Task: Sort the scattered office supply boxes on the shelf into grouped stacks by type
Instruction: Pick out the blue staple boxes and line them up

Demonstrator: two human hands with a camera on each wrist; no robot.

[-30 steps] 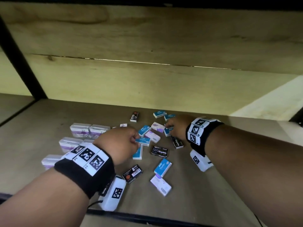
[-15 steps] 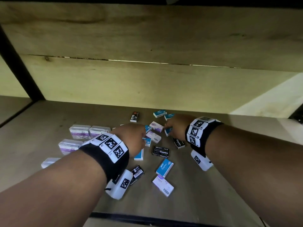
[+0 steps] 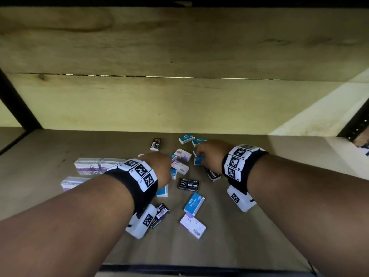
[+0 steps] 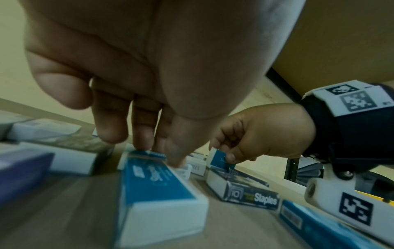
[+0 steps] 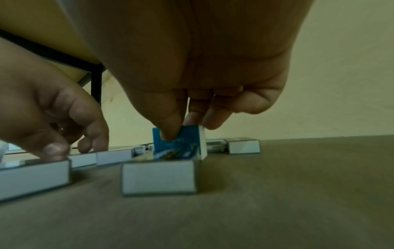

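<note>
Small staple boxes lie scattered mid-shelf: blue, black and purple-white. My right hand (image 3: 199, 154) pinches a blue staples box (image 3: 198, 160) between thumb and fingers; the right wrist view shows this blue box (image 5: 179, 143) tipped up on its edge. My left hand (image 3: 171, 166) reaches into the pile, fingertips and thumb pinching the end of another blue box (image 4: 147, 152), seen half hidden under the hand as a blue box (image 3: 173, 174). A longer blue box (image 4: 153, 188) lies just in front of it. A black Staples box (image 3: 188, 184) lies between my wrists.
Three clear paper-clip boxes (image 3: 87, 165) stand grouped at the left. More blue boxes (image 3: 186, 138) and a black box (image 3: 155, 143) lie near the back wall. A blue box (image 3: 194, 202) and a purple-white box (image 3: 192, 224) lie nearer me. A black frame post (image 3: 20, 100) stands at the left.
My left hand has moved forward and right into the pile, onto the blue box. My right hand has stayed in place, holding its blue box.
</note>
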